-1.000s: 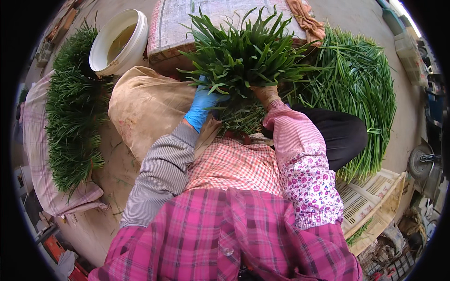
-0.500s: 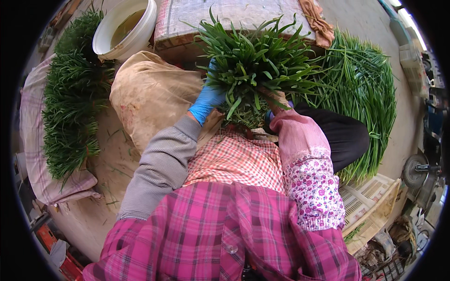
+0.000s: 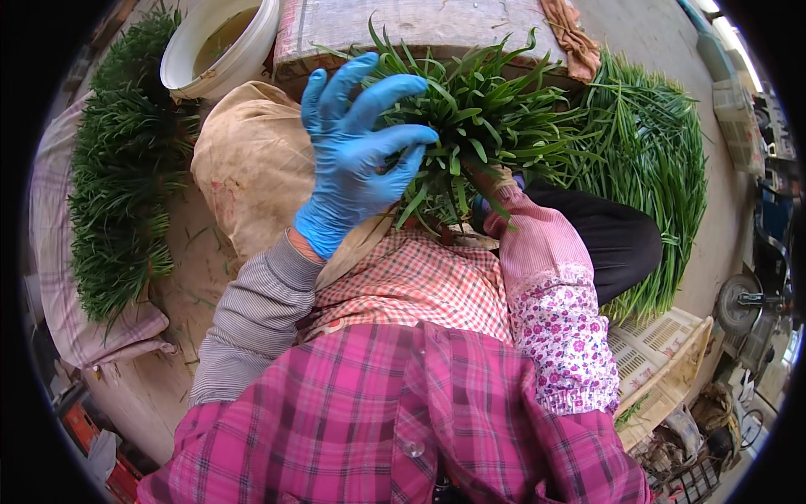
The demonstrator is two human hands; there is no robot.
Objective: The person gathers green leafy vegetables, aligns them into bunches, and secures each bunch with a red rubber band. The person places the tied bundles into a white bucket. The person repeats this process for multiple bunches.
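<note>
White bucket (image 3: 267, 38) at eleven o'clock holds brownish liquid (image 3: 222, 44); floor (image 3: 191, 239) at nine. Left hand (image 3: 353, 151) spread by leafy bunch (image 3: 487, 113); right hand (image 3: 495, 178) finger state hidden, can't tell.

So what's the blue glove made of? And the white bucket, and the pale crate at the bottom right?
The blue glove looks like thin, smooth rubber, maybe nitrile, because it clings and wrinkles. The white bucket is probably smooth, hard plastic: its rim is thick and rounded. The pale crate could be dull, moulded plastic, judging by its even rows of slots.

The leaf bunch (image 3: 502, 109) is between bucket (image 3: 252, 52) and pile (image 3: 651, 176).
</note>
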